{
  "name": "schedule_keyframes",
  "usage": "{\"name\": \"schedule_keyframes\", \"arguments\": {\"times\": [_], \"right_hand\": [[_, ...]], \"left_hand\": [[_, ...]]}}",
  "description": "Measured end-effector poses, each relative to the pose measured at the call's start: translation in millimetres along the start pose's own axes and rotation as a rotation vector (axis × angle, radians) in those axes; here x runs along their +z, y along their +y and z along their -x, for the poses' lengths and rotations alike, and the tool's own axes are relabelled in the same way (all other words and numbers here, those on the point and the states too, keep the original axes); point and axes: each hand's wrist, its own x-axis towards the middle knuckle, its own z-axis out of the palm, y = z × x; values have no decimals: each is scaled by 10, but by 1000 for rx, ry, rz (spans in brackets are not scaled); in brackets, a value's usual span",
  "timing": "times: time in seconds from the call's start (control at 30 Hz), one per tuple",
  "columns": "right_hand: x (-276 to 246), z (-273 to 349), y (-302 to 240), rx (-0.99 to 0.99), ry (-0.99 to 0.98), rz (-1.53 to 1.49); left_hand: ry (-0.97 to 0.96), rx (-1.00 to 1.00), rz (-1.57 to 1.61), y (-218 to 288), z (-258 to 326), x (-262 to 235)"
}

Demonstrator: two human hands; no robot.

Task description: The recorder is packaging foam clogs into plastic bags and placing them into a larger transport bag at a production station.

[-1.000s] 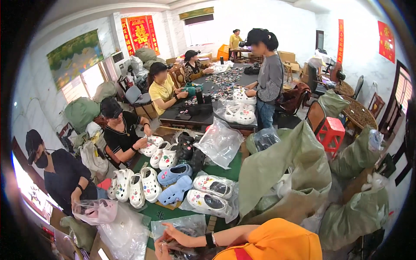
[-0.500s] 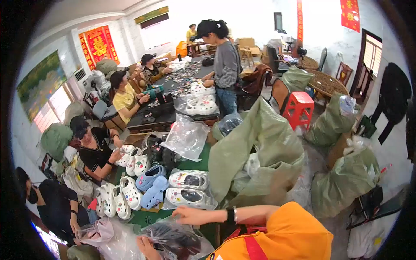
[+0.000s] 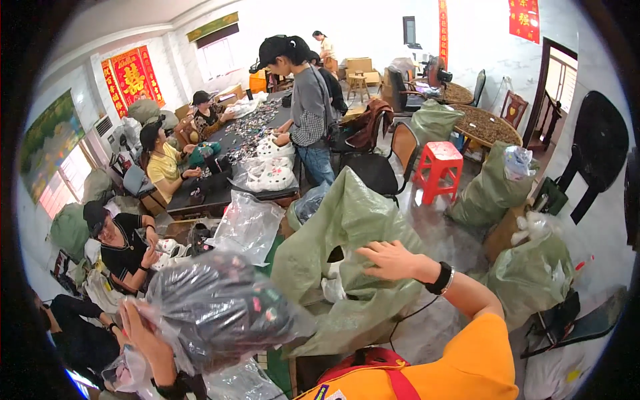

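Note:
A clear plastic bag [image 3: 223, 303] full of dark clogs with colourful charms is raised over the table on the left. My left hand [image 3: 147, 337] holds it at its left side, long fingers pressed along the plastic. Out to the right, my right hand [image 3: 390, 260] has its fingers spread at the opening of a big green woven sack [image 3: 313, 267]. It touches or hovers just over the sack's rim; I cannot tell which. White plastic and something dark show inside the sack. The raised bag hides much of the table.
Another clear bag [image 3: 250, 217] lies on the table behind. Co-workers sit along the left; a standing person [image 3: 307, 107] handles white clogs [image 3: 270, 175] at a dark table covered with small charms. A red stool [image 3: 439, 172] and full green sacks [image 3: 537, 270] stand right.
The bag of dark clogs has come up off the table in my left hand. My right hand has moved from beside that bag over to the green sack, its fingers spreading.

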Motion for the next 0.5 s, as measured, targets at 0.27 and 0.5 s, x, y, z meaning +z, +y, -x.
{"name": "schedule_keyframes", "arguments": {"times": [0.27,0.5], "right_hand": [[-176,277,597,-92,-196,28],[-558,146,610,6,-271,-124]], "left_hand": [[-313,161,86,405,263,983],[-373,-134,263,515,479,1197]]}}
